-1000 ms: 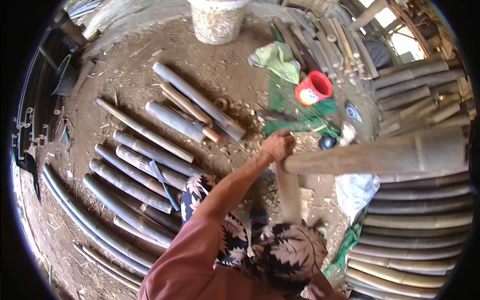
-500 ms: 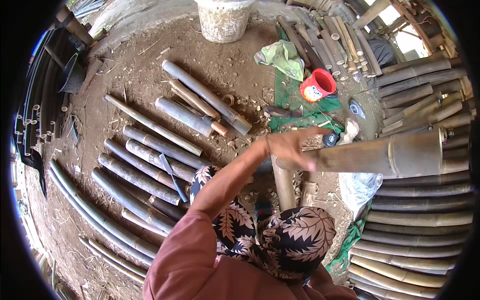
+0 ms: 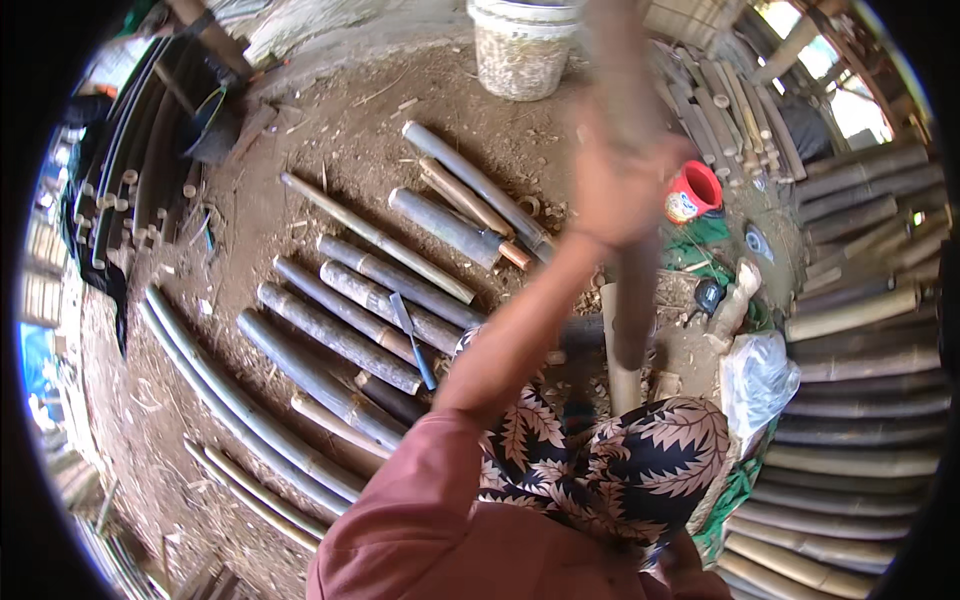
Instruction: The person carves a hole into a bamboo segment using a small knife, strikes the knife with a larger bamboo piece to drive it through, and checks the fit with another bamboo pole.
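My left hand (image 3: 622, 185), smeared by motion, is closed around a thick brown bamboo tube (image 3: 636, 285) and partly hides its middle. The tube runs from the top edge of the view down toward my knees, its upper part blurred. Beneath its lower end a paler bamboo piece (image 3: 624, 388) shows between my legs. My right hand is out of sight. Left of my knee, a blue-handled flat-bladed tool (image 3: 414, 342) lies across several cut bamboo lengths (image 3: 338, 336).
A stained white bucket (image 3: 525, 60) stands at the far side. To the right are a red container (image 3: 693, 192), a dark tape measure (image 3: 708, 294), a clear plastic bag (image 3: 757, 380) and rows of bamboo poles (image 3: 850, 462). Dark poles (image 3: 130, 150) lean at far left.
The bamboo tube has swung from pointing right to pointing away from me. My left hand has moved up and away, from the tube's end to around it. The view has shifted left.
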`<state>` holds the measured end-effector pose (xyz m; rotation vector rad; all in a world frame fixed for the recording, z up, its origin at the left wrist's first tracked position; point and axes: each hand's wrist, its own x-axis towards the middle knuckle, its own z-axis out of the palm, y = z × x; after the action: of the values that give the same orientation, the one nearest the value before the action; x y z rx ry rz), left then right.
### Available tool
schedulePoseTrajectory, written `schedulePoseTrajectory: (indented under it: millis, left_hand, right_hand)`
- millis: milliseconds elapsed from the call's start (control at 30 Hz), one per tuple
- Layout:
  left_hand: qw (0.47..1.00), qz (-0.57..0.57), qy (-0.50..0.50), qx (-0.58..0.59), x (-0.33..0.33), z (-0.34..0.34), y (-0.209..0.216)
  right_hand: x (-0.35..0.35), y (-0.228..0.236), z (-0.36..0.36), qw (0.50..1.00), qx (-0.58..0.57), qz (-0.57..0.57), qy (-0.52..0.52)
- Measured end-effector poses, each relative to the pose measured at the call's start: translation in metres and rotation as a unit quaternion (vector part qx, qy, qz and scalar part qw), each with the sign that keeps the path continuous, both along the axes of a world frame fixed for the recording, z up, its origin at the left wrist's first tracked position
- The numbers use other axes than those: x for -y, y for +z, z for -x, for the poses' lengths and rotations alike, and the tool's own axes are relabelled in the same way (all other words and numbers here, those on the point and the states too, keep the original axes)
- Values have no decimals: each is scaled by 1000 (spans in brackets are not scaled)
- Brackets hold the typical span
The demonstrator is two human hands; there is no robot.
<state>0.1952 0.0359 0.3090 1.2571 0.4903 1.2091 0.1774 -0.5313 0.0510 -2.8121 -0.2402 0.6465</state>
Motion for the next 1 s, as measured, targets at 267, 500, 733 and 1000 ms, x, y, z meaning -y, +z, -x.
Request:
schedulePoseTrajectory:
  millis: [267,500,733,1000]
  left_hand:
    - [737,174,288,-586,-190,169,-355]
    - [666,-21,198,-719,-177,128,-399]
    - [810,-402,-125,-410,16,58,-334]
    - [673,-492,-414,-365,140,69,-303]
  right_hand:
    - [32,-24,37,1000,2,9,29]
    - [71,-27,87,997,51,14,55]
    - [30,-25,122,989,54,43,-132]
    - [41,-27,133,968,90,178,-152]
